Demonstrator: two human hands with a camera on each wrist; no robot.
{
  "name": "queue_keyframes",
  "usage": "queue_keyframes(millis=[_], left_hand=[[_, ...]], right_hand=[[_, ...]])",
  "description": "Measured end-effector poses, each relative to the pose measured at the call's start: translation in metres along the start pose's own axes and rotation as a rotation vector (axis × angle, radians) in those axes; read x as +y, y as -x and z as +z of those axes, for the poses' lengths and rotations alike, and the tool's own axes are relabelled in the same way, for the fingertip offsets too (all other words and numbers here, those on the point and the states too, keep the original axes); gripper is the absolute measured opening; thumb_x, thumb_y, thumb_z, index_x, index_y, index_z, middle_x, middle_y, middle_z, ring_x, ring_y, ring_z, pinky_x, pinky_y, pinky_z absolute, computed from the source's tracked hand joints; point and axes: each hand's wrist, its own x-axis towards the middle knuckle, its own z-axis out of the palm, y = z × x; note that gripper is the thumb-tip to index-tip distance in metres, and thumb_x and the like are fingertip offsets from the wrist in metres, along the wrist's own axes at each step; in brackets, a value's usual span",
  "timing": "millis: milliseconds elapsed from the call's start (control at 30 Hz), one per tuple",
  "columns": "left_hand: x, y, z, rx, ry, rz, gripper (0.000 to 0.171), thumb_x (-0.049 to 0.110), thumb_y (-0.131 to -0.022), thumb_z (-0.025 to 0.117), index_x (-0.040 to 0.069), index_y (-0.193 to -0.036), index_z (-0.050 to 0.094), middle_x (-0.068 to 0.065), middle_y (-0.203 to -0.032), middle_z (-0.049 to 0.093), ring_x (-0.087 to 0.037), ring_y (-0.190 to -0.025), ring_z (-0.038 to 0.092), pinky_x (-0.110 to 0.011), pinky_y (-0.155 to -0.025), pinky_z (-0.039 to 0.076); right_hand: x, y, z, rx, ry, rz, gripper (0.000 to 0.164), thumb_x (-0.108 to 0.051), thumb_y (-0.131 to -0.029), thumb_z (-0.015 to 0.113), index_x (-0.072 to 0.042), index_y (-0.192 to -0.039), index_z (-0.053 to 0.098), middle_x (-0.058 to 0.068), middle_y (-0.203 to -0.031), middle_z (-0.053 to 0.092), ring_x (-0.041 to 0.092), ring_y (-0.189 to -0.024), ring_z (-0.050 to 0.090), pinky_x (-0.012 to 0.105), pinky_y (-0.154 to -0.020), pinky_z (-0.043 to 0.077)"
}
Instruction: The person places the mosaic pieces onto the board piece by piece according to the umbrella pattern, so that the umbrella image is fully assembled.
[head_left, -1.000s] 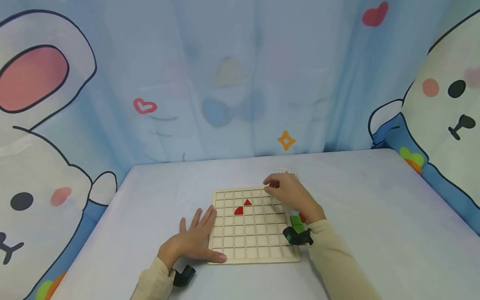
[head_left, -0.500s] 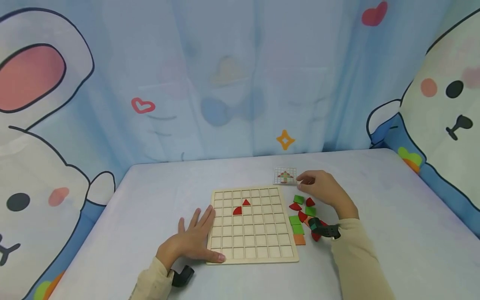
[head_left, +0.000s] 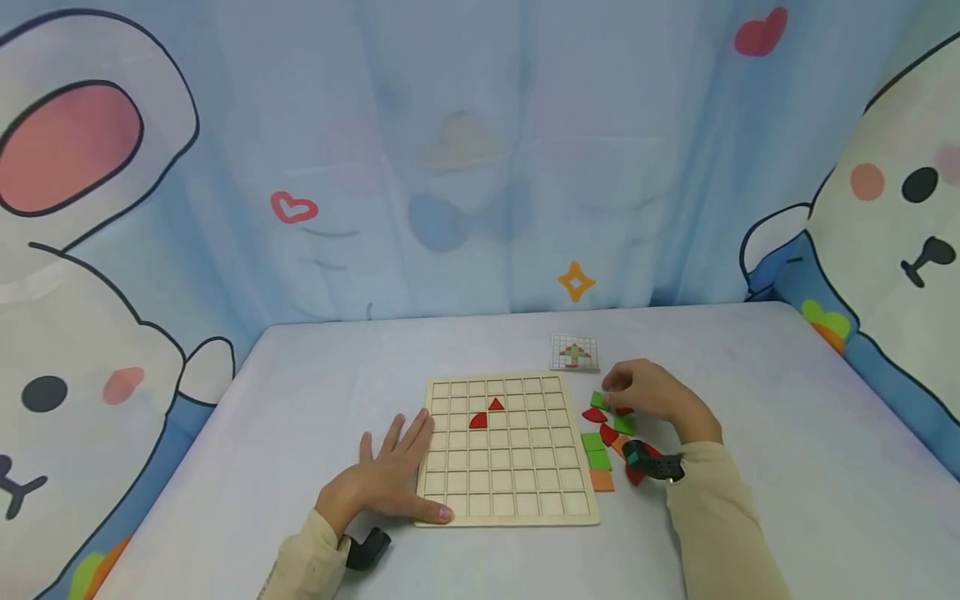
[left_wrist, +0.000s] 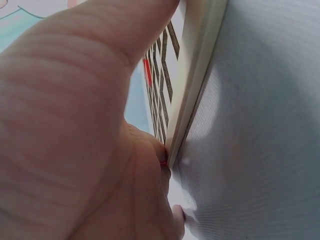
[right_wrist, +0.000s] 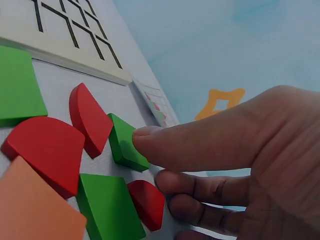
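A square wooden grid board (head_left: 501, 482) lies on the table. Within its cells are a red quarter-circle piece (head_left: 478, 421) and a red triangle piece (head_left: 496, 404). My left hand (head_left: 390, 479) rests at the board's left edge, fingers spread and thumb on the near corner; its thumb (left_wrist: 95, 45) fills much of the left wrist view. Right of the board, my right hand (head_left: 656, 398) is over loose pieces. In the right wrist view its thumb (right_wrist: 195, 142) is by a green square block (right_wrist: 122, 145), its bent fingers beside a red curved block (right_wrist: 148, 202). Nothing shows between them.
Behind the board's right corner lies a small pattern card (head_left: 575, 352) with a printed grid figure. More loose pieces sit along the board's right side, including an orange square (head_left: 602, 481), green squares (head_left: 597, 454) and a red rounded piece (head_left: 595, 415). A curtain (head_left: 465, 250) hangs behind.
My right hand has moved from above the board's far right corner, rightward past the card, then down toward the loose pieces, uncovering the card. The left hand stays in place.
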Motion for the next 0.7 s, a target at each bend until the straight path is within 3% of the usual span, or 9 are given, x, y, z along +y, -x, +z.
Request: queue_keyframes(millis=[500,700], left_hand=[[-0.0005,-0.0002,0.0008,-0.009,-0.002,0.001,0.135,0.068,-0.081,0.085,0.008,-0.173,0.007,-0.006,-0.180,-0.004,-0.038,-0.163,-0.007,-0.077,-0.119,-0.004],[-0.0011,0.0005,0.0009,-0.007,0.005,-0.004,0.135,0.068,-0.081,0.085,0.009,-0.173,0.006,-0.006,-0.180,-0.005,-0.038,-0.163,-0.008,-0.077,-0.119,-0.004]], right_hand=[[0.0004,0.0013,0.0103,0.005,0.006,0.012,0.014,-0.008,-0.093,0.074,0.000,-0.096,0.063,0.008,-0.086,0.061,0.024,-0.079,0.056,0.038,-0.071,0.049],[-0.0040,0.0000,0.0105,0.008,0.004,0.002,0.013,-0.007,-0.093,0.073,0.000,-0.097,0.062,0.009,-0.088,0.061,0.025,-0.080,0.056,0.038,-0.071,0.048]])
